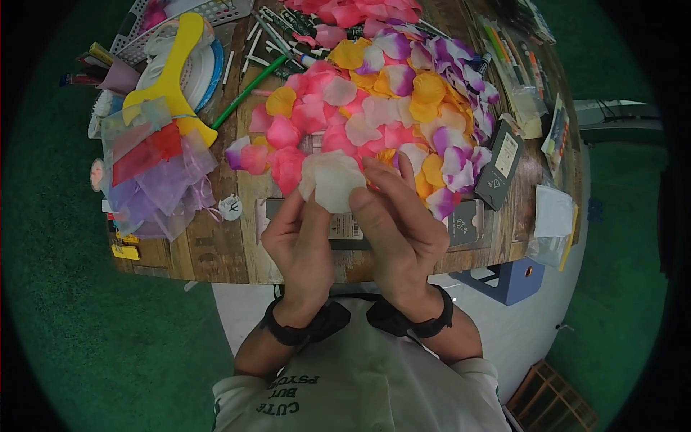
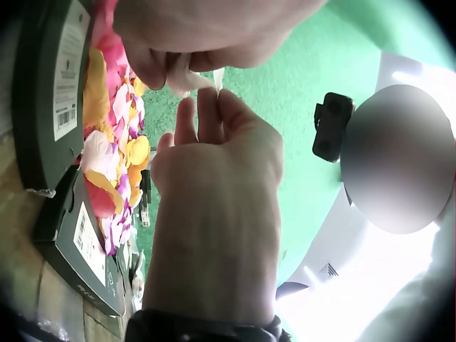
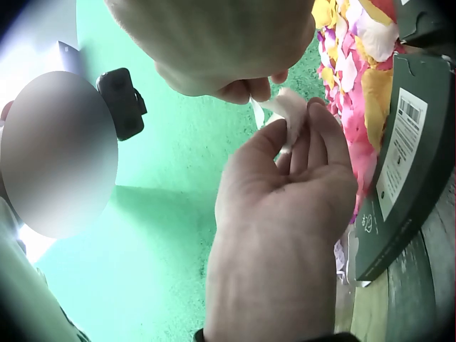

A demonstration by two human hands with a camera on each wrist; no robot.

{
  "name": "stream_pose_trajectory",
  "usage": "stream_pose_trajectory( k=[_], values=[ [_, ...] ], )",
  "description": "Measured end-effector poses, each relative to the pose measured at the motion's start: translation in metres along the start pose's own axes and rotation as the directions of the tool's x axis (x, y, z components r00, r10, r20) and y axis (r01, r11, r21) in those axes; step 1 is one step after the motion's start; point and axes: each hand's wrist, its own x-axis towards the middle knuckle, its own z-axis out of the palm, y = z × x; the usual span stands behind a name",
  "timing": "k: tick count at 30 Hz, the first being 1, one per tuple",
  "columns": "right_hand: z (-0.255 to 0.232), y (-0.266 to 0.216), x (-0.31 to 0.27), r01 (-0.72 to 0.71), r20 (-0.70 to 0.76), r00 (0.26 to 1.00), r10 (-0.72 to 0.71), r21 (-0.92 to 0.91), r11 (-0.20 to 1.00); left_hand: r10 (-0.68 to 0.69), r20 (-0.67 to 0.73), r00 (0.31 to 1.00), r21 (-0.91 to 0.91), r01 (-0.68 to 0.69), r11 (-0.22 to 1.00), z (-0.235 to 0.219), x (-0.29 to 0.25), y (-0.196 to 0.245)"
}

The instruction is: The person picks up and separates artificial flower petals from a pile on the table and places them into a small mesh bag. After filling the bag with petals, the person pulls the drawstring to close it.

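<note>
Both hands are raised over the front edge of the table, holding white artificial petals [image 1: 337, 183] between them. My left hand [image 1: 299, 241] pinches the petals at their lower left edge between thumb and fingers. On the other side, my right hand [image 1: 399, 227] pinches them with thumb and fingertips. The right wrist view shows a thin, curved white petal [image 3: 288, 107] between the fingers of the two hands. Just behind the hands spreads a heap of loose pink petals [image 1: 309, 86], with yellow petals [image 1: 430, 90] and purple-and-white petals [image 1: 459, 158] mixed in.
Dark boxes [image 1: 498, 169] with labels lie beside and in front of the heap. At left are mesh pouches [image 1: 155, 173], a yellow three-armed piece [image 1: 173, 75] and a green stick [image 1: 248, 92]. Markers [image 1: 273, 36] lie behind, and bagged pens [image 1: 515, 65] lie at right.
</note>
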Motion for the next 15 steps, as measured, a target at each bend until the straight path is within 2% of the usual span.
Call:
stream_pose_trajectory(
  k=[2,4,5,7,9,12,14,15],
  values=[
    [0.001,0.004,-0.002,0.039,-0.001,0.999,-0.039,-0.020,0.999,0.003,-0.009,1.000,-0.009,-0.004,1.000,0.000,-0.004,-0.003],
    [0.001,0.008,-0.002,0.130,0.005,0.991,-0.131,-0.145,0.981,0.005,-0.018,1.000,-0.015,-0.005,1.000,0.001,-0.005,-0.004],
    [0.000,0.007,0.000,0.130,0.006,0.991,-0.131,-0.146,0.981,0.007,-0.019,1.000,-0.026,-0.007,1.000,0.001,-0.004,-0.003],
    [-0.003,0.003,0.003,0.273,0.098,0.962,-0.255,-0.330,0.904,0.006,-0.020,1.000,-0.039,-0.007,0.999,0.000,-0.005,-0.003],
    [0.000,-0.001,0.005,0.243,0.096,0.970,-0.224,-0.318,0.916,0.020,0.049,0.999,-0.033,-0.018,0.999,-0.005,-0.005,-0.004],
    [0.002,-0.004,0.011,0.217,0.120,0.974,-0.190,-0.280,0.935,-0.020,-0.031,0.999,-0.023,0.020,1.000,0.000,-0.006,-0.001],
    [-0.002,-0.005,0.020,0.225,0.144,0.971,-0.193,-0.258,0.940,-0.022,-0.007,1.000,0.015,0.022,1.000,-0.004,-0.007,-0.002],
    [-0.007,-0.007,0.025,0.330,0.285,0.927,-0.243,-0.311,0.891,-0.021,0.020,1.000,0.052,0.019,0.998,-0.006,-0.007,-0.002]
  ],
)
